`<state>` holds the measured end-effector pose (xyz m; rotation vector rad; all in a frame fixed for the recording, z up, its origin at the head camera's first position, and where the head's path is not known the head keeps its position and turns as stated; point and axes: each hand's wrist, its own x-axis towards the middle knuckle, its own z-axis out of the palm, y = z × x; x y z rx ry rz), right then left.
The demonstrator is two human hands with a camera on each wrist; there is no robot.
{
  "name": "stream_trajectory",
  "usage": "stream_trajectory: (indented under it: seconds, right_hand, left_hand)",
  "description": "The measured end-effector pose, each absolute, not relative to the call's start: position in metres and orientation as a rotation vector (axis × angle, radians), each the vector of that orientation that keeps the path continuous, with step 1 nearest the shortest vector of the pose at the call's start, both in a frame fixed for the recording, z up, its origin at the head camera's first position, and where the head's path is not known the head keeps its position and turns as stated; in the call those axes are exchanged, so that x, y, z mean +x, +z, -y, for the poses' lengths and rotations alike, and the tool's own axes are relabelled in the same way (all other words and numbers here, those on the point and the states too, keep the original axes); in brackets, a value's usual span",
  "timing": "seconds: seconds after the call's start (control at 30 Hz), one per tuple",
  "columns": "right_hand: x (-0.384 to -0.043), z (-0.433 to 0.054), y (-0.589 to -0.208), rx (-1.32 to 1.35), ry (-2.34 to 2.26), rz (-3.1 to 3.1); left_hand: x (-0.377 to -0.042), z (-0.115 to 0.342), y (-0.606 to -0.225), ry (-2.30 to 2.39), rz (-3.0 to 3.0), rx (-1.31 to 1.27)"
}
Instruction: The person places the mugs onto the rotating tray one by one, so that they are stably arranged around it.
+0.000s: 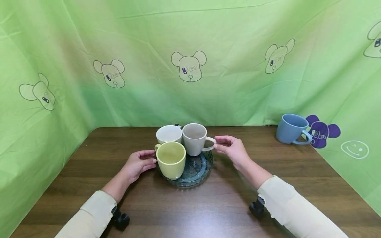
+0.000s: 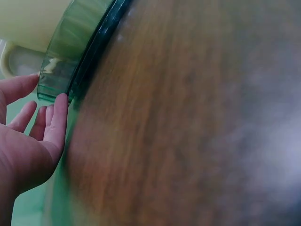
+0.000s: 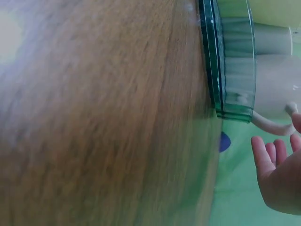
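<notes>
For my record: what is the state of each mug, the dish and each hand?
Glass dish: upright, holding three mugs
Yellow mug: upright, in dish
White mug: upright, in dish
Gray mug: upright, in dish
Blue mug: upright, outside dish
Left hand: fingers extended, beside dish
Right hand: fingers extended, beside gray mug

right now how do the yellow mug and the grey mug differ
Color: the yellow mug is pale yellow, the grey mug a light grey.
Handle: in the head view, the yellow mug's points left, the grey mug's points right.
Place: the yellow mug stands toward the front of the glass dish, the grey mug toward its back.
Both stand upright in that dish.
</notes>
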<state>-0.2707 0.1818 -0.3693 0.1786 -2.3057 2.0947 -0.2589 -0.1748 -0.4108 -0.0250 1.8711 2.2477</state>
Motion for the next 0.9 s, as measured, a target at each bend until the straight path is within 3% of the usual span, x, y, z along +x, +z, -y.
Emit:
stream_trajectory:
  seconds: [0.9]
  right_hand:
    - [-0.250,-0.220,-0.362,0.314,1.912,2.292]
  left_hand:
    - [-0.254,0.166,-0.413,2.240,-1.903,-0.031]
